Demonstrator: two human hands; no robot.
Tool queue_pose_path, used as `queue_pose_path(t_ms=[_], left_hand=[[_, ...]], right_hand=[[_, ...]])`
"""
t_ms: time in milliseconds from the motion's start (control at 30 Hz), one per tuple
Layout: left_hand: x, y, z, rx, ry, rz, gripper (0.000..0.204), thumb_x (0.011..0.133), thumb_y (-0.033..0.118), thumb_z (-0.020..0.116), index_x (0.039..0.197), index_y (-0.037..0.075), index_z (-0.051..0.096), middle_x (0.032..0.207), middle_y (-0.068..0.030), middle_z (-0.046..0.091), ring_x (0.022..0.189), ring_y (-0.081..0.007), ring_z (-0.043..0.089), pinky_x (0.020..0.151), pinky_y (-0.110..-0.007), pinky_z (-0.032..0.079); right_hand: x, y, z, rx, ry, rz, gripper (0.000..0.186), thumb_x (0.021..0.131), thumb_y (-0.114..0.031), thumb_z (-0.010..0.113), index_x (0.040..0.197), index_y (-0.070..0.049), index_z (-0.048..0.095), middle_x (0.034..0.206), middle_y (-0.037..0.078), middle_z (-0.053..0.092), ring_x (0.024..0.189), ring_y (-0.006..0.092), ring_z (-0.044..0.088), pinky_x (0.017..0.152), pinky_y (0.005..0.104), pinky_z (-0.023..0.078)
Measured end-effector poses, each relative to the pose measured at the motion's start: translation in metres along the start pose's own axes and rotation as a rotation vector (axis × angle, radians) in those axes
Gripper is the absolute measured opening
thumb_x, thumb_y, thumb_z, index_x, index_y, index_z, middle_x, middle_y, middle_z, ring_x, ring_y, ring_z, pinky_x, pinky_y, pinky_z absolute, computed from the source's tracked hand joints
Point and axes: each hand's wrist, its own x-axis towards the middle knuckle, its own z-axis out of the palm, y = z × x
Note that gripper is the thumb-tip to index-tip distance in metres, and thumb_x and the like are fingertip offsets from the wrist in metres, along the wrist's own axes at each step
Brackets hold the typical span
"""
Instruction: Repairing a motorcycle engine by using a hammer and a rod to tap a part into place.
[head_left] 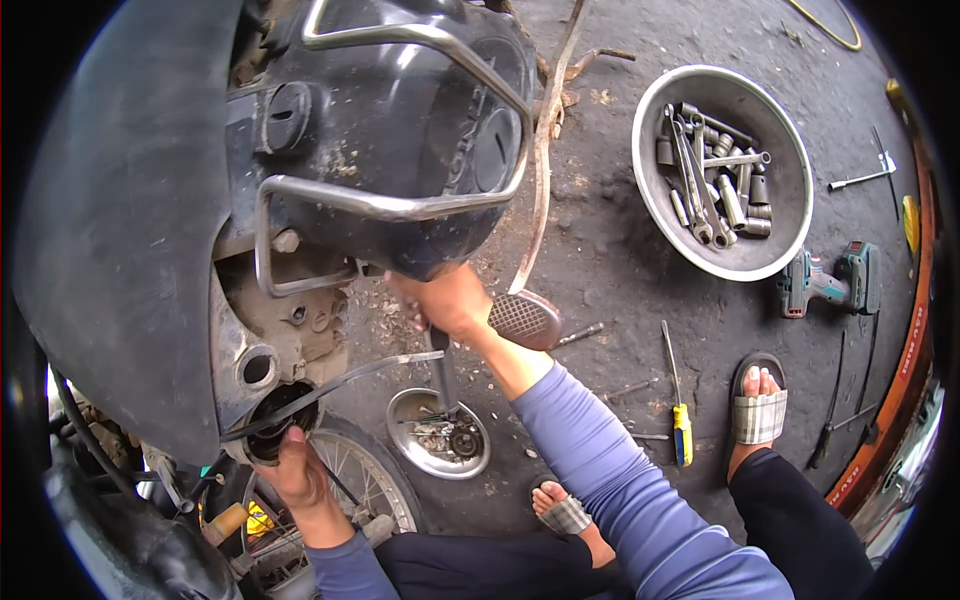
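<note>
On the left is a motorcycle with a black engine cover (400, 150) framed by a bent metal guard bar (400, 208). My left hand (300, 480) grips the lower rim of a round black part (265, 430) on the machine, thumb on top; its other fingers are partly hidden. A flat grey metal bar (370, 370) crosses in front of that part. Below the engine cover, my right hand (445, 300) is bent inward beside a ridged foot pedal (525, 318). Motion smears its fingertips, and I cannot make out anything between them.
A metal bowl (648, 190) of wrenches and sockets sits at the upper right, near a cordless drill (828, 283). A small metal dish (480, 470) holds loose parts by the wheel (385, 470). A yellow-handled screwdriver (682, 435) lies near my sandalled feet.
</note>
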Motion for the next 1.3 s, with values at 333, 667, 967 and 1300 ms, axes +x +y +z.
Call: queue_pose_path(t_ms=[333, 667, 967, 1300], left_hand=[[0.0, 0.003, -0.013, 0.041, -0.063, -0.047, 0.055, 0.075, 0.007, 0.059, 0.129, 0.002, 0.046, 0.12, -0.0112, 0.056, 0.111, -0.0248, 0.054, 0.102, -0.04, 0.038], [-0.004, -0.014, -0.016, -0.096, 0.006, 0.034, 0.043, 0.075, 0.013, 0.056, 0.117, 0.003, 0.059, 0.111, -0.0092, 0.064, 0.105, -0.0216, 0.06, 0.097, -0.038, 0.044], [-0.028, -0.047, -0.019, 0.068, 0.031, -0.064, 0.067, 0.089, 0.052, 0.052, 0.137, 0.008, 0.039, 0.139, -0.0091, 0.045, 0.124, -0.0235, 0.045, 0.104, -0.043, 0.034], [-0.133, -0.089, 0.234, 0.683, -0.848, 0.134, 0.04, 0.081, 0.029, 0.069, 0.108, 0.001, 0.059, 0.094, -0.0131, 0.062, 0.085, -0.0309, 0.062, 0.076, -0.04, 0.05]], right_hand=[[-0.01, 0.002, -0.004, -0.369, -0.023, -0.388, 0.033, 0.081, -0.013, 0.066, 0.109, 0.001, 0.056, 0.088, 0.011, 0.064, 0.085, 0.0242, 0.064, 0.076, 0.0381, 0.052], [-0.041, 0.007, -0.044, -0.235, 0.048, 0.005, 0.032, 0.076, -0.018, 0.062, 0.099, 0.004, 0.06, 0.084, 0.027, 0.063, 0.086, 0.0411, 0.063, 0.075, 0.0442, 0.05], [-0.115, -0.01, -0.125, -0.547, -0.083, 0.293, 0.05, 0.078, -0.031, 0.066, 0.107, 0.008, 0.055, 0.098, 0.029, 0.062, 0.098, 0.0382, 0.062, 0.086, 0.0416, 0.048], [-0.195, -0.215, -0.281, -1.691, -0.43, 0.441, 0.03, 0.072, -0.021, 0.069, 0.075, 0.007, 0.061, 0.075, 0.026, 0.063, 0.079, 0.0403, 0.064, 0.073, 0.0432, 0.053]])
